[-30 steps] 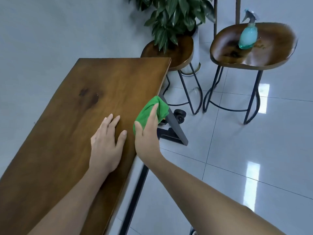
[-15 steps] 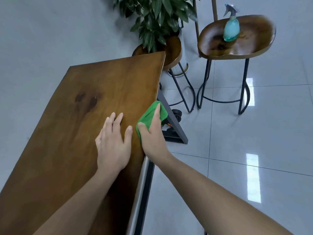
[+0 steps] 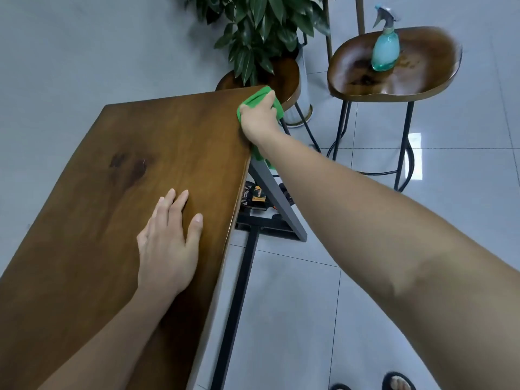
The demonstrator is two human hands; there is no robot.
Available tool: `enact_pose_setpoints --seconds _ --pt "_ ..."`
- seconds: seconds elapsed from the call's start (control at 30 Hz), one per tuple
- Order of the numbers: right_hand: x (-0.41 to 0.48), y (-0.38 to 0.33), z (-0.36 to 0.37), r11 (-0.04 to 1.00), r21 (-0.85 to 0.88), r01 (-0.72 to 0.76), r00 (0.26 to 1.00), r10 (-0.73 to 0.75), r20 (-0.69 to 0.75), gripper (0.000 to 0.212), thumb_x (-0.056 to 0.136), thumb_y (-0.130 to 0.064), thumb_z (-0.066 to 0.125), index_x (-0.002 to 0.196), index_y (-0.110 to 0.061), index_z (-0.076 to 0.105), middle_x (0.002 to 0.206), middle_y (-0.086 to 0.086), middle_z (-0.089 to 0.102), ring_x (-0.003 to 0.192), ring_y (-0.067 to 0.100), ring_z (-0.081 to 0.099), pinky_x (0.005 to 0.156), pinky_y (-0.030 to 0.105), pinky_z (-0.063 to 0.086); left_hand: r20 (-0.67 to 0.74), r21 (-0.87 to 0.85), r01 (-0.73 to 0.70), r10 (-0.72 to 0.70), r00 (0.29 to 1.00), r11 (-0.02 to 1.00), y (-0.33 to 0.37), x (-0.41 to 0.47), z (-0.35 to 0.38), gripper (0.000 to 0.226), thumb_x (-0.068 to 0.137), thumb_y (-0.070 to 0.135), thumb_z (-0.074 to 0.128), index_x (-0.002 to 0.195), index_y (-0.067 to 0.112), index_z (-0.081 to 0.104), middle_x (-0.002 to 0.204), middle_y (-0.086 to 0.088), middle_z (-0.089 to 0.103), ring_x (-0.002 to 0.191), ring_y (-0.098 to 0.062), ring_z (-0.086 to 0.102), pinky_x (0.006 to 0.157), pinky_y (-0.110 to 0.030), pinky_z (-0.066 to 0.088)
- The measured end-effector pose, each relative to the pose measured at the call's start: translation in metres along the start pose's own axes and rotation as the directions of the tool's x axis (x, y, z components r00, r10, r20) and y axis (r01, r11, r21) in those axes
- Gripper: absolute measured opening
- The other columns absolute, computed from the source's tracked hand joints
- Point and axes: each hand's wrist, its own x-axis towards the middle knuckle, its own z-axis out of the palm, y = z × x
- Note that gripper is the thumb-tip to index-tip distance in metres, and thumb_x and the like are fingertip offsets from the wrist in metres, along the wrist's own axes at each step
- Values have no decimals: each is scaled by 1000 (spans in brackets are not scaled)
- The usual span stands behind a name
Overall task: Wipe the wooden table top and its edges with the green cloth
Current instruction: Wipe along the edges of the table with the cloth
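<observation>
The long wooden table top [image 3: 118, 192] runs from the lower left toward its far right corner. My right hand [image 3: 260, 118] grips the green cloth [image 3: 254, 100] against the table's right edge, close to that far corner. A bit of the cloth hangs below my wrist. My left hand [image 3: 168, 243] lies flat on the table top near the right edge, fingers spread, holding nothing.
A wooden stool [image 3: 416, 71] with a teal spray bottle [image 3: 386, 49] stands at the far right. A potted plant [image 3: 264, 32] and a second stool [image 3: 287, 80] sit just past the table corner. The table's dark metal legs [image 3: 242, 291] show below the edge. Tiled floor lies to the right.
My right hand slid the green cloth along the table's right edge, from beside my left hand to near the far corner. My left hand stayed flat on the top.
</observation>
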Motion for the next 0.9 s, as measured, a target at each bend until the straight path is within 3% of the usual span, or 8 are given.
enact_pose_setpoints --seconds 0.17,0.33,0.57,0.63,0.77,0.9 --pt "-4 -2 0 999 40 8 1000 -7 -24 84 114 -35 47 174 -29 -12 168 16 31 145 40 45 121 57 40 5 12 -5 4 1000 1000 0 0 0 62 113 60 28 169 35 32 179 6 26 167 -18 22 130 -59 19" --pt "-73 33 17 995 47 90 996 -90 10 82 116 -30 44 173 -29 -14 169 17 28 148 41 41 122 58 36 -3 25 2 -2 1000 1000 0 0 1 61 114 60 28 170 35 31 180 7 25 167 -16 20 130 -57 19" --pt "-221 108 46 962 229 147 982 -170 86 80 115 -37 43 172 -41 -12 174 -3 19 151 24 41 121 52 40 5 48 -6 6 1000 999 -1 1 2 63 114 62 24 171 35 29 181 7 23 167 -17 17 130 -59 17" --pt "-266 129 56 953 268 139 980 -172 104 79 115 -39 43 170 -47 -13 177 -11 14 158 16 32 127 52 35 5 45 -6 6 1000 999 -2 1 2 65 113 63 23 171 34 29 181 6 23 167 -18 18 130 -61 17" --pt "-353 165 78 961 222 168 974 -197 114 78 116 -44 35 160 -62 -26 177 -30 -14 165 -2 -7 137 47 13 5 29 -11 11 1000 1000 -3 0 2 67 112 64 22 171 35 29 181 6 22 167 -18 17 131 -60 16" --pt "-397 178 86 976 139 167 973 -186 140 80 118 -40 33 151 -68 -35 172 -35 -25 158 -11 -21 135 39 4 2 36 -17 17 1000 999 -3 0 2 67 111 65 22 171 35 29 181 5 22 167 -19 17 131 -60 16"
